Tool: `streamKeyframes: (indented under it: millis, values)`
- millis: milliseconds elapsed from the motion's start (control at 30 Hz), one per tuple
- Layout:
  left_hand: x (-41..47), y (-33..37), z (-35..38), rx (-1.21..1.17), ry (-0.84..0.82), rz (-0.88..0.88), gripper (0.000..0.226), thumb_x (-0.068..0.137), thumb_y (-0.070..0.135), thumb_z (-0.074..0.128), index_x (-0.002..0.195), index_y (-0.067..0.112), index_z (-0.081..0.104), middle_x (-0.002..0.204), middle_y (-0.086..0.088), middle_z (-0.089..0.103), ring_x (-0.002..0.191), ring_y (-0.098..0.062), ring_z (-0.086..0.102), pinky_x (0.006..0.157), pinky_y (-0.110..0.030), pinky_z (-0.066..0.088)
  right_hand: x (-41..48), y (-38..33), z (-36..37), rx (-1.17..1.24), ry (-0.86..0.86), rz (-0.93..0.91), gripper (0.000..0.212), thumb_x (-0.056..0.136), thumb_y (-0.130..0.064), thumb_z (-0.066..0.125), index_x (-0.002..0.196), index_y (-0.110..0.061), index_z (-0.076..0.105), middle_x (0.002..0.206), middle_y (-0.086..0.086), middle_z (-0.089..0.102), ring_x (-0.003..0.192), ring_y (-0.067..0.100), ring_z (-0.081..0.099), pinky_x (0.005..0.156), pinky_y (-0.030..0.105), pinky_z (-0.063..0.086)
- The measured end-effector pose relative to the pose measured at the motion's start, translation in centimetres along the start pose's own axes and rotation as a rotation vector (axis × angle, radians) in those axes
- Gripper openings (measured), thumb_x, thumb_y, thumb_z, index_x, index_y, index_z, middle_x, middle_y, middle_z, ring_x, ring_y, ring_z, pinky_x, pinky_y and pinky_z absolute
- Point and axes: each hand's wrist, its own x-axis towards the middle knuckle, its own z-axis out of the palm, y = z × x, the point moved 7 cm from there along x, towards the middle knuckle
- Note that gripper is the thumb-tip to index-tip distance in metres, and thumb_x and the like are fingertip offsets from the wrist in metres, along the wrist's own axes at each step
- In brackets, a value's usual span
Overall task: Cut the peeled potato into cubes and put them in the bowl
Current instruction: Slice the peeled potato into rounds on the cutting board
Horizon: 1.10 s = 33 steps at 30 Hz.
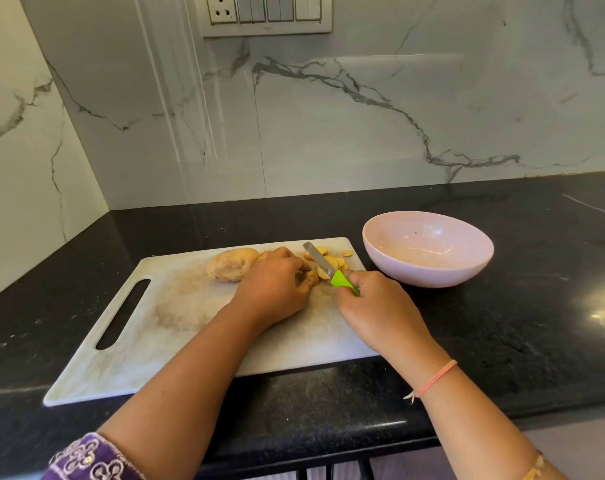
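Mid-frame on the cutting board [190,341], the left hand [273,282] pinches a potato piece [311,277] to steady it while the right hand [380,306] grips the knife [329,270] across it, the cut slices [332,261] lying beyond the blade, and the bowl [429,268] stands just right of them, probably for a short transfer.

Whole potato [231,265], slices [330,260] on board [176,327]; bowl [415,277] just right of board, on counter [502,323].
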Motion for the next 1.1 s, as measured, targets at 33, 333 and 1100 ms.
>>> streamKeyframes:
  millis: [33, 333, 1100]
  values:
    - [0.0, 0.0, 0.0, 0.001, 0.006, -0.006, 0.03, 0.091, 0.039, 0.054, 0.115, 0.023, 0.064, 0.115, 0.003, 0.056, 0.108, -0.017, 0.049, 0.091, -0.03, 0.043, 0.0, 0.1, 0.0, -0.001, 0.01, 0.002, 0.032, 0.094, -0.031, 0.042, 0.118, -0.022, 0.062, 0.069, -0.003, 0.055, 0.07, 0.021, 0.056, 0.05, 0.027, 0.03]
    - [-0.4, 0.2, -0.6, -0.033, 0.059, -0.078, 0.021, 0.079, 0.036, 0.063, 0.094, 0.026, 0.052, 0.098, 0.008, 0.057, 0.092, -0.013, 0.049, 0.078, -0.027, 0.041, -0.2, -0.1, 0.3, 0.049, 0.058, -0.017, 0.037, 0.095, -0.031, 0.042, 0.128, -0.026, 0.057, 0.075, 0.0, 0.061, 0.072, 0.021, 0.057, 0.057, 0.033, 0.042]
    - [-0.5, -0.5, -0.6, -0.276, 0.14, -0.093, 0.033, 0.085, 0.019, 0.07, 0.118, 0.014, 0.066, 0.11, -0.001, 0.069, 0.095, -0.01, 0.063, 0.084, -0.019, 0.048, -0.1, -2.6, 0.5, -0.1, 0.035, -0.071, 0.039, 0.097, -0.029, 0.037, 0.131, -0.016, 0.052, 0.085, 0.004, 0.061, 0.081, 0.022, 0.06, 0.062, 0.03, 0.044]
